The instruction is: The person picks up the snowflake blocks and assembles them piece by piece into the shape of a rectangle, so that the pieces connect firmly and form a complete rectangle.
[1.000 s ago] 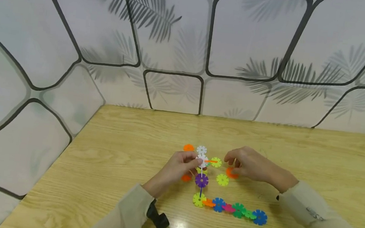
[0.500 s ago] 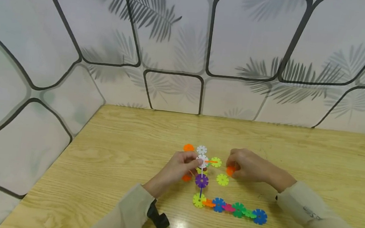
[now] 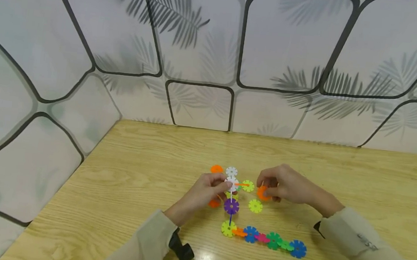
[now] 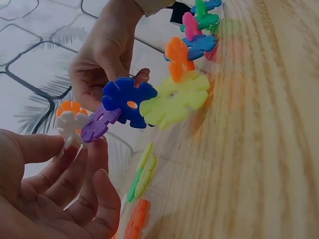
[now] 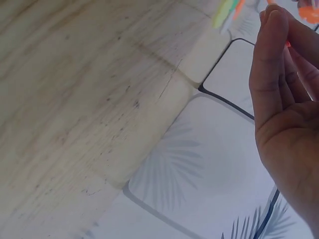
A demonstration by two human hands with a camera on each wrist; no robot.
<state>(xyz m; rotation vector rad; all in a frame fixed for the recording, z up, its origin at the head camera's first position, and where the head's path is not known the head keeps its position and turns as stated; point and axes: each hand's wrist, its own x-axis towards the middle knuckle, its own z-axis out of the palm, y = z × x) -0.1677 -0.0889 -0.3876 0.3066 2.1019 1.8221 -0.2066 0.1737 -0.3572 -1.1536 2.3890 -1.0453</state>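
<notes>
Discs (image 3: 298, 249) of notched plastic form a bent chain (image 3: 231, 206) on the wood-grained table (image 3: 152, 162); the left hand (image 3: 206, 191) pinches its white disc (image 3: 231, 184) between thumb and fingers, and the right hand (image 3: 290, 186), fingers curled, pinches an orange disc (image 3: 263, 193) nearby.

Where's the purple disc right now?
Head view: the purple disc is just right of the left hand, in the chain. The left wrist view shows it between a white disc and a dark blue disc.
</notes>
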